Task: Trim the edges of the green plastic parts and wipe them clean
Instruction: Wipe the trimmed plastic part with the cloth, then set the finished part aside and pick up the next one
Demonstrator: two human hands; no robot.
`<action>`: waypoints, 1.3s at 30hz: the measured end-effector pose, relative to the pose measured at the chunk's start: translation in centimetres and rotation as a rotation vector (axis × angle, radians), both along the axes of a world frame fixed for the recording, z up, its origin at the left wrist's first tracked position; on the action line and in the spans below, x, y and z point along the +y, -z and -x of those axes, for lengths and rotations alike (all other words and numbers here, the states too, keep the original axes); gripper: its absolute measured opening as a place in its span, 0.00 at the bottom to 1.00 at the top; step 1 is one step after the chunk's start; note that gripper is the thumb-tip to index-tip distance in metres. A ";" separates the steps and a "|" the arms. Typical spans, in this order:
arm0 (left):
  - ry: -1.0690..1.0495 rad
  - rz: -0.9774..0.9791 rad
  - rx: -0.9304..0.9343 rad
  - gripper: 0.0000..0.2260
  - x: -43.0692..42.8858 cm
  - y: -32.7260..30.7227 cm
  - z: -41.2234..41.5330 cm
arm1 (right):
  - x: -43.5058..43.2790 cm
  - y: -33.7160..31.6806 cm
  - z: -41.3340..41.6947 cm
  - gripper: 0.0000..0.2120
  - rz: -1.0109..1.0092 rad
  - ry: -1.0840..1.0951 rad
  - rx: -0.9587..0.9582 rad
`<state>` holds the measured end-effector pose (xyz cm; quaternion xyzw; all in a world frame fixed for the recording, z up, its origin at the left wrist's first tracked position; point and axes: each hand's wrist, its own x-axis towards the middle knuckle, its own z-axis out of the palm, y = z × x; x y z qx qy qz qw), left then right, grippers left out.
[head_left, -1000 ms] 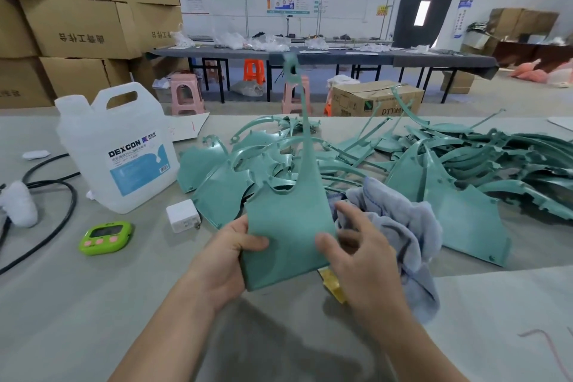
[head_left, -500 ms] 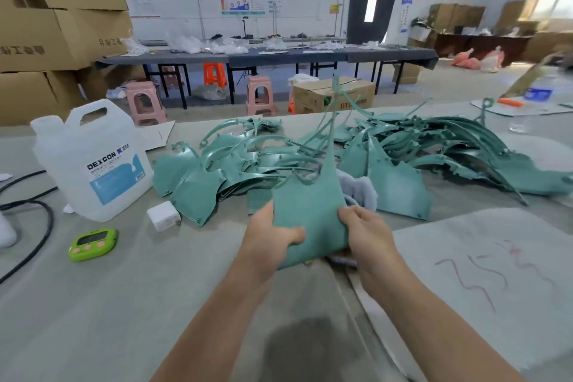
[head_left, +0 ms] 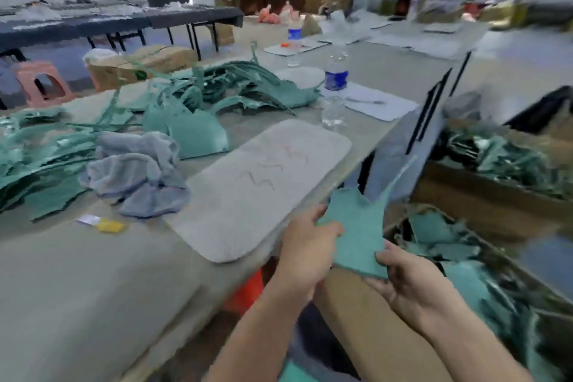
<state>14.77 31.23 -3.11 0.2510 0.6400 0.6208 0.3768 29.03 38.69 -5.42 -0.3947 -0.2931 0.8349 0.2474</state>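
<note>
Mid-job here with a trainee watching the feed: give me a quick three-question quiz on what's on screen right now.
1. True or false: the grey cloth is in the right hand.
2. Who holds the green part? A: the left hand alone. B: the right hand alone. C: both hands.
3. Fill in: beyond the white mat, a water ___ stands upright on the table.

Key: 1 false, the grey cloth lies on the table. 2 C. 3 bottle.
</note>
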 end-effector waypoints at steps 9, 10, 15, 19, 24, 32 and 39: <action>0.144 0.193 -0.303 0.38 8.9 7.2 -11.8 | 8.1 8.1 -12.6 0.09 0.247 0.554 -0.125; 0.139 0.245 -0.292 0.39 9.5 7.8 -12.1 | 9.5 8.6 -13.0 0.15 0.269 0.567 -0.162; 0.202 0.409 -0.065 0.31 9.9 10.1 -11.3 | 10.0 12.9 -10.5 0.22 0.347 0.234 -0.467; 0.190 0.336 0.140 0.20 10.5 10.2 -8.6 | 8.4 12.4 -5.4 0.07 0.246 0.200 -0.356; -0.037 0.244 0.354 0.05 9.4 8.4 -5.9 | 6.6 6.2 -0.6 0.08 0.114 0.118 -0.083; -0.280 0.238 0.796 0.20 5.4 0.9 -1.4 | 2.4 -4.0 4.3 0.09 -0.148 0.020 0.036; -0.554 0.104 0.929 0.17 -1.6 -5.5 6.4 | -2.7 -9.3 13.9 0.11 -0.238 -0.177 0.248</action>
